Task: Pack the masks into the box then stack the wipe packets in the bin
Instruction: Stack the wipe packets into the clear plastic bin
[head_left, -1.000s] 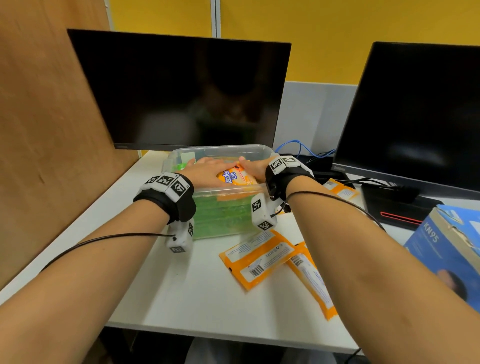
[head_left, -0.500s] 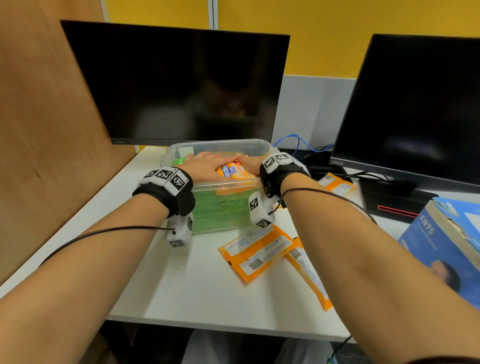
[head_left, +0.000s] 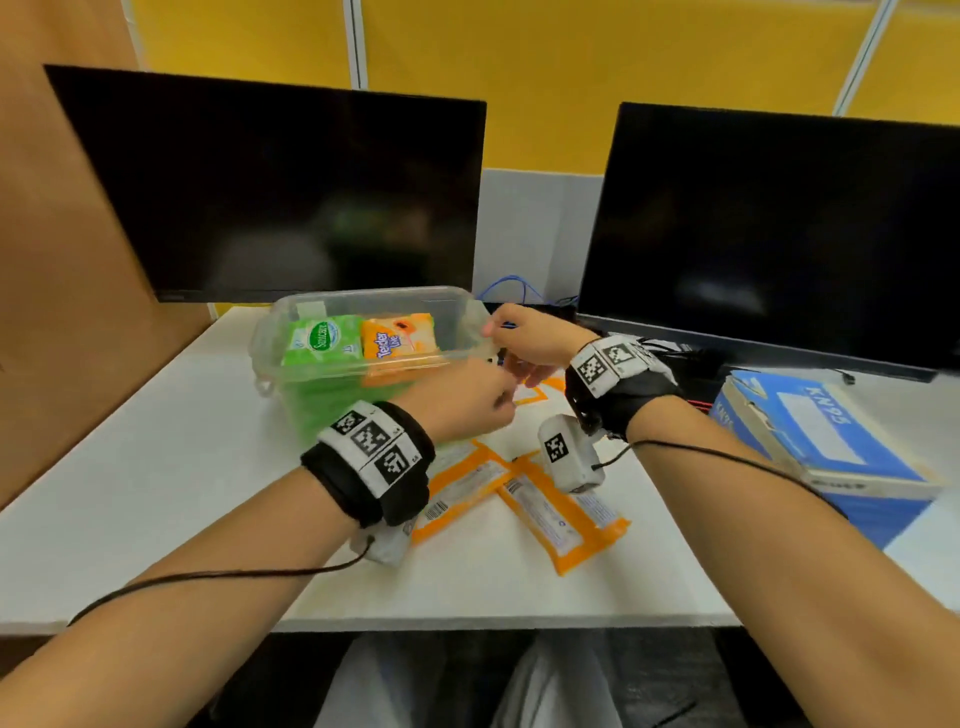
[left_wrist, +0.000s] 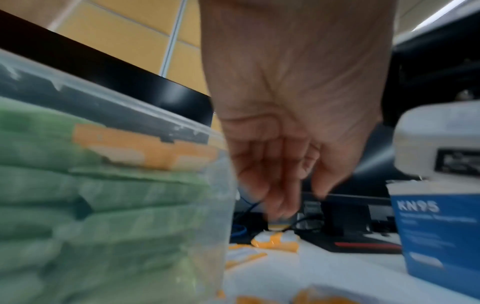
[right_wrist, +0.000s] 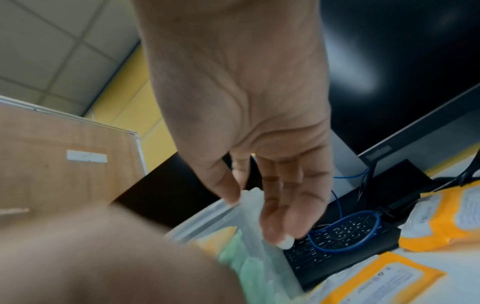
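A clear plastic bin (head_left: 470, 317) stands at the back left of the desk, stacked with green wipe packets (head_left: 322, 340) and an orange packet (head_left: 397, 338) on top. My left hand (head_left: 488, 400) hovers just right of the bin (left_wrist: 218, 185), fingers loosely bent and holding nothing. My right hand (head_left: 504, 338) is at the bin's right rim (right_wrist: 249, 197), thumb touching it and straight fingers (right_wrist: 280, 222) along its outer side. Orange packets (head_left: 457, 483) (head_left: 563, 517) lie on the desk below the hands. A blue KN95 mask box (head_left: 821, 441) sits at the right.
Two dark monitors (head_left: 291, 192) (head_left: 779, 234) stand behind the bin and box. A wooden partition (head_left: 62, 312) walls the left side. A black keyboard (right_wrist: 337, 240) with a blue cable (right_wrist: 345, 218) lies behind the bin's right end. Bare white desk (head_left: 156, 467) lies front left.
Both hands have come off the orange packet in the bin and moved right, the left to beside the bin, the right to its rim. The packet stays on top.
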